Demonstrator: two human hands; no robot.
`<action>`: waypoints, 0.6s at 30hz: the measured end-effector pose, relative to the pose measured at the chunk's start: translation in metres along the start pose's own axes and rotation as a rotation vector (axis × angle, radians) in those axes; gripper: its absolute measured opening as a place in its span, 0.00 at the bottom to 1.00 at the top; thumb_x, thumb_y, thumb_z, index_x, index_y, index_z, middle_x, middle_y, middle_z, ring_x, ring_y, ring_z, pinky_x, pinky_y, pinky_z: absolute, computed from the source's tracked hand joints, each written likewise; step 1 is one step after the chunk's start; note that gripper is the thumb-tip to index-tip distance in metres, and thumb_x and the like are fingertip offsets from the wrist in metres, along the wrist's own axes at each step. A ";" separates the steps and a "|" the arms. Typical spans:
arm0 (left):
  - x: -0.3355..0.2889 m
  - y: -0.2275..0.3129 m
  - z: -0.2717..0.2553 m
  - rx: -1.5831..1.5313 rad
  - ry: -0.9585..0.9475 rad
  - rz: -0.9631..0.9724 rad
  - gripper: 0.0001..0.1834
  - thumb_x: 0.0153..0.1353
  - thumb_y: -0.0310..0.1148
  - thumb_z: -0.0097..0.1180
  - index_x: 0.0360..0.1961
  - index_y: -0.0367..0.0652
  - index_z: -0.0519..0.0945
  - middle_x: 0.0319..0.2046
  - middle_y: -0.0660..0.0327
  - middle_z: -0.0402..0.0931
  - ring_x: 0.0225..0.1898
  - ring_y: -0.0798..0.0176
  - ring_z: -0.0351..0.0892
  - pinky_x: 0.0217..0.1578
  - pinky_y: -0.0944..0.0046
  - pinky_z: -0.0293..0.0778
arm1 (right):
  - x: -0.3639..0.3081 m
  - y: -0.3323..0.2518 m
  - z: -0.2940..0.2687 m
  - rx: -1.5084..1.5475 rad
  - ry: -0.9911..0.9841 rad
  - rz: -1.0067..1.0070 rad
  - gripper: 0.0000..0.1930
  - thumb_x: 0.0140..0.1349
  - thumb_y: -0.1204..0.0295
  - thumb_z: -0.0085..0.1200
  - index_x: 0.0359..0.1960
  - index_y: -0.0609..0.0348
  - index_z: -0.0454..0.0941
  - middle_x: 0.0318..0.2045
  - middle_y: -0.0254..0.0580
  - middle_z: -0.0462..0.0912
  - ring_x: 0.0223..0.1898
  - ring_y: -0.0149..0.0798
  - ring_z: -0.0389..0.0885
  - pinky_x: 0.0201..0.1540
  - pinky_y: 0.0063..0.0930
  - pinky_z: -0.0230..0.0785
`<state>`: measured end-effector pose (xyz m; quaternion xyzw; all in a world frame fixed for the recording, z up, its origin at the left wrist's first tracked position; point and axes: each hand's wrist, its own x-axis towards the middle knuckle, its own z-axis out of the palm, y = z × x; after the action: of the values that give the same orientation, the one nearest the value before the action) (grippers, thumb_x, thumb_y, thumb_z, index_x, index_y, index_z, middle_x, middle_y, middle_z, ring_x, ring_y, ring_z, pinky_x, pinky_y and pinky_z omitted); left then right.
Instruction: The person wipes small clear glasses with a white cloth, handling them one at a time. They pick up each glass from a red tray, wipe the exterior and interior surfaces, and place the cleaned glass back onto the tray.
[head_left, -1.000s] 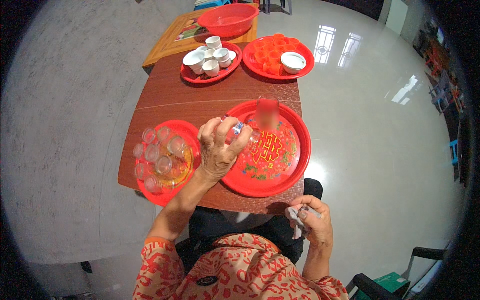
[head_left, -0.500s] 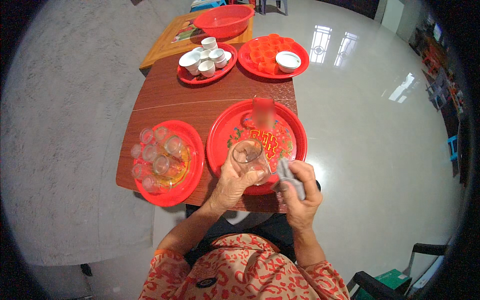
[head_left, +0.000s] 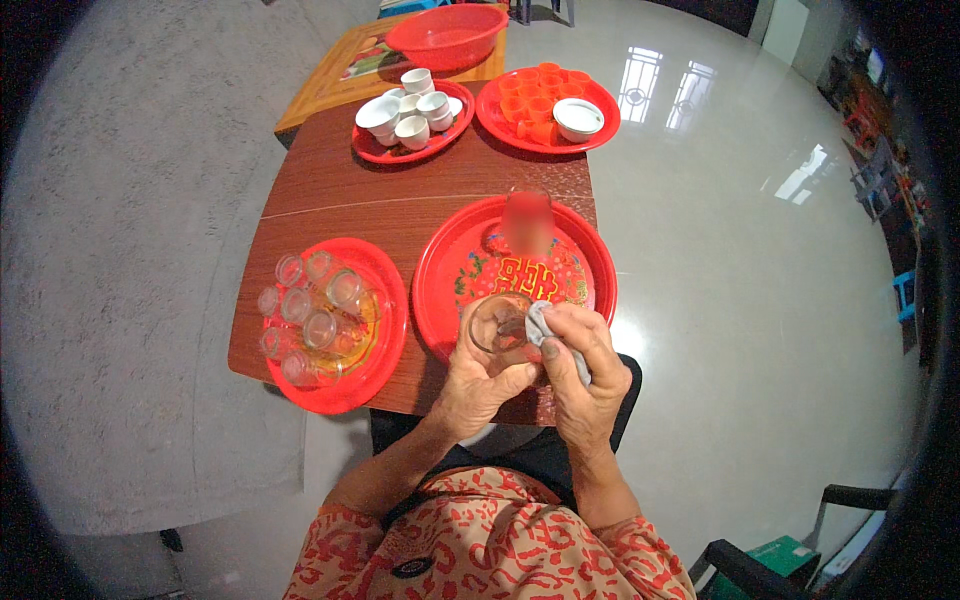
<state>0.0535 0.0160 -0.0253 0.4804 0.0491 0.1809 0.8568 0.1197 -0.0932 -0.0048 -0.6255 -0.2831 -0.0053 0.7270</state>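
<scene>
In the head view, the gray cloth [head_left: 555, 345] has been brought against the rim of the clear glass [head_left: 488, 326] at its 3 o'clock; half a second earlier it was held apart from the glass, to its right. The glass itself has been kept in nearly the same spot, over the near part of the large round red tray [head_left: 590, 240].

The glass is clasped by the left hand [head_left: 476, 388] from 6 to 7 o'clock, with the fingers curled about its side and the thumb laid along the near side; its mouth is turned up. The cloth is pinched between thumb and fingers of the right hand [head_left: 588, 385], at 4 o'clock, its grip closed on the fabric. How far the cloth is tucked inside cannot be told.

From the held glass, a blurred glass [head_left: 528, 225] is seen on the round tray between 12 and 1 o'clock, and more glasses [head_left: 320, 328] are gathered on an oval red tray [head_left: 392, 300] at 9 o'clock.
</scene>
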 end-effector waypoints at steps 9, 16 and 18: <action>-0.001 0.009 -0.010 -0.145 -0.092 -0.054 0.34 0.53 0.18 0.58 0.59 0.43 0.59 0.53 0.62 0.65 0.55 0.65 0.68 0.57 0.63 0.68 | 0.000 0.007 -0.001 -0.098 -0.127 -0.349 0.19 0.46 0.85 0.62 0.42 0.58 0.82 0.43 0.41 0.78 0.43 0.41 0.76 0.44 0.30 0.70; -0.005 0.009 -0.015 0.112 -0.125 -0.005 0.35 0.51 0.19 0.60 0.60 0.42 0.59 0.54 0.62 0.64 0.56 0.66 0.67 0.57 0.63 0.67 | 0.000 0.002 -0.005 -0.053 -0.125 -0.400 0.17 0.43 0.83 0.63 0.38 0.59 0.83 0.38 0.40 0.81 0.39 0.41 0.76 0.42 0.33 0.69; -0.006 0.012 -0.012 0.125 -0.132 -0.002 0.35 0.51 0.18 0.60 0.60 0.42 0.59 0.55 0.61 0.64 0.57 0.66 0.66 0.58 0.62 0.66 | 0.000 0.000 -0.005 0.036 -0.091 -0.310 0.12 0.49 0.83 0.60 0.38 0.62 0.82 0.38 0.44 0.81 0.39 0.41 0.79 0.44 0.32 0.70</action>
<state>0.0416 0.0297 -0.0222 0.5437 0.0043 0.1448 0.8267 0.1220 -0.0980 -0.0048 -0.5610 -0.4087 -0.0840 0.7150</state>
